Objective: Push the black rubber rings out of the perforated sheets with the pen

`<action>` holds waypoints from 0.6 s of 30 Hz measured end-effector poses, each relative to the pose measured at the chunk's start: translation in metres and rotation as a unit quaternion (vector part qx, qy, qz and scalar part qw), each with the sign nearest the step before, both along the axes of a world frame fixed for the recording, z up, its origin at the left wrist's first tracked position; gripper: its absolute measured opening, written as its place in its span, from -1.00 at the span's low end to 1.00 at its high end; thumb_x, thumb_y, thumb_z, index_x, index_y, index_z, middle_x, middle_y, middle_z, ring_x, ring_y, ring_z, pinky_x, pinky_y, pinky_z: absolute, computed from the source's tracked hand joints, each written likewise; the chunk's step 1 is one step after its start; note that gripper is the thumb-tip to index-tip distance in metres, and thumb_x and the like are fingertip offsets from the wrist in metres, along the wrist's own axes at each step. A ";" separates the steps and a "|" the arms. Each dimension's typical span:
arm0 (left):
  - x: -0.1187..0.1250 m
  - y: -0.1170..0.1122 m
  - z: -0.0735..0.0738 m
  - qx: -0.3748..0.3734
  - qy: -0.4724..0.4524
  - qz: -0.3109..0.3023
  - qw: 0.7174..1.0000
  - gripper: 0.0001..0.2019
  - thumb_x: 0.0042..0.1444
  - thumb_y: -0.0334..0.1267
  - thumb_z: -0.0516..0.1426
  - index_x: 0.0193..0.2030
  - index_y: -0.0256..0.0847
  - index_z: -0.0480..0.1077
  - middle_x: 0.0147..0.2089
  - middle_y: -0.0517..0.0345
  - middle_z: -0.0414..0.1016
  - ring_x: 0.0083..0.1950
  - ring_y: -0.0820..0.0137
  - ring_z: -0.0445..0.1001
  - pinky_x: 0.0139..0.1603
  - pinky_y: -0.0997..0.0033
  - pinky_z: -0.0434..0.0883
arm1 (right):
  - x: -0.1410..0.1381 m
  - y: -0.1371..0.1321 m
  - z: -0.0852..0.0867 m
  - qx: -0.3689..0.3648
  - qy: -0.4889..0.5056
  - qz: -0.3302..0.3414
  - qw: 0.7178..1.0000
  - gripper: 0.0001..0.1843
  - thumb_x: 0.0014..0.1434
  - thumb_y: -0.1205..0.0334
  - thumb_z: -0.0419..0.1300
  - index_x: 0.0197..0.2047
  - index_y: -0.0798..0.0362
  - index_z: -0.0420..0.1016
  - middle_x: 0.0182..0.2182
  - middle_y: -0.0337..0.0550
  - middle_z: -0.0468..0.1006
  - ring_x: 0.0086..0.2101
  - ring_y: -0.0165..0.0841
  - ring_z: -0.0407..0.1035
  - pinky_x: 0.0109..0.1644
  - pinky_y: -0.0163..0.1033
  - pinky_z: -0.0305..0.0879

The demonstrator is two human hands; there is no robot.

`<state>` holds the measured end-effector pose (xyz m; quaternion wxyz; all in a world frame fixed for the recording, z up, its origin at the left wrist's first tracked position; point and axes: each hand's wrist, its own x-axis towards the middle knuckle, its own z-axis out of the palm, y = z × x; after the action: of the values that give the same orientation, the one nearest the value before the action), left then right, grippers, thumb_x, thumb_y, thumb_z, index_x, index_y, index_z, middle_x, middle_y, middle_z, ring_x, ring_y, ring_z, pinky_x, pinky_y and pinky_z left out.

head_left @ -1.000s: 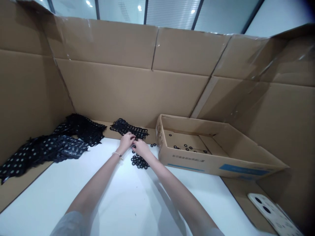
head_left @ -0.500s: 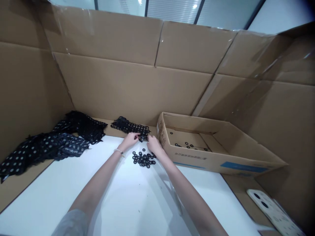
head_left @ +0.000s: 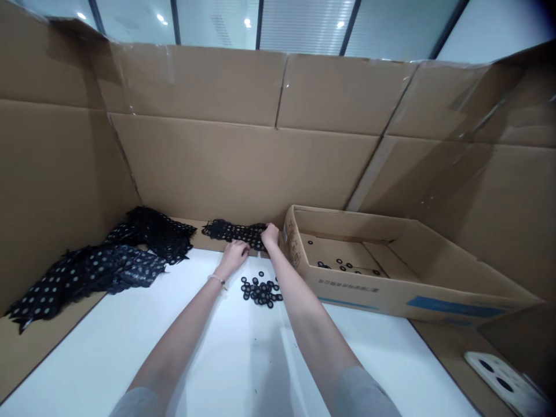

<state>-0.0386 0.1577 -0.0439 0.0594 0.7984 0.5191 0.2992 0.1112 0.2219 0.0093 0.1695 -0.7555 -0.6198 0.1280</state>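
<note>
A black perforated rubber sheet (head_left: pixel 232 231) lies at the back of the white table (head_left: pixel 130 347), against the cardboard wall. My left hand (head_left: pixel 236 253) rests on the sheet's near edge with its fingers curled. My right hand (head_left: pixel 270 235) grips the sheet's right end, close to the box corner. A small pile of loose black rings (head_left: pixel 261 290) lies on the table just below both hands.
An open cardboard box (head_left: pixel 369 289) with several black rings inside stands to the right. A heap of used black perforated sheets (head_left: pixel 104 260) lies at the left. Tall cardboard walls (head_left: pixel 243 162) enclose the table. A white object with dark holes (head_left: pixel 506 382) lies at the bottom right.
My right hand has moved up and right, from above the ring pile to the sheet's right end. My left hand stays at the sheet's near edge. More rings lie in the pile.
</note>
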 end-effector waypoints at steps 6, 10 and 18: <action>0.002 0.000 0.003 -0.022 0.000 0.004 1.000 -0.74 0.16 -0.39 0.02 -0.14 -0.22 0.52 -0.08 -0.06 0.54 0.02 0.14 0.37 0.06 0.18 0.29 | 0.010 0.005 0.014 -0.045 -0.081 -0.022 0.995 -0.63 0.28 0.16 0.17 0.10 0.13 0.36 0.04 0.01 0.42 -0.07 -0.22 0.41 -0.03 -0.02 0.41; 0.012 -0.001 0.003 -0.076 0.009 -0.049 0.996 -0.79 0.11 -0.37 0.06 -0.22 -0.23 0.53 -0.19 -0.01 0.56 -0.10 0.23 0.44 -0.04 0.31 0.35 | 0.011 -0.013 0.006 -0.105 -0.121 0.010 0.987 -0.64 0.28 0.16 0.18 0.09 0.15 0.37 0.02 0.00 0.44 -0.08 -0.23 0.42 -0.04 -0.03 0.42; 0.032 -0.010 0.007 -0.204 0.061 -0.125 0.969 -0.79 0.19 -0.20 0.15 -0.15 -0.31 0.45 -0.18 0.05 0.51 -0.18 0.34 0.48 -0.12 0.25 0.45 | -0.002 -0.067 -0.019 -0.136 -0.165 0.016 0.977 -0.64 0.29 0.16 0.16 0.10 0.11 0.36 0.03 -0.02 0.43 -0.07 -0.22 0.42 -0.04 -0.01 0.42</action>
<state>-0.0062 0.1476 -0.0365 0.2262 0.8445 0.4682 0.1279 0.1093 0.1549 -0.0101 -0.0416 -0.7723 -0.6279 0.0870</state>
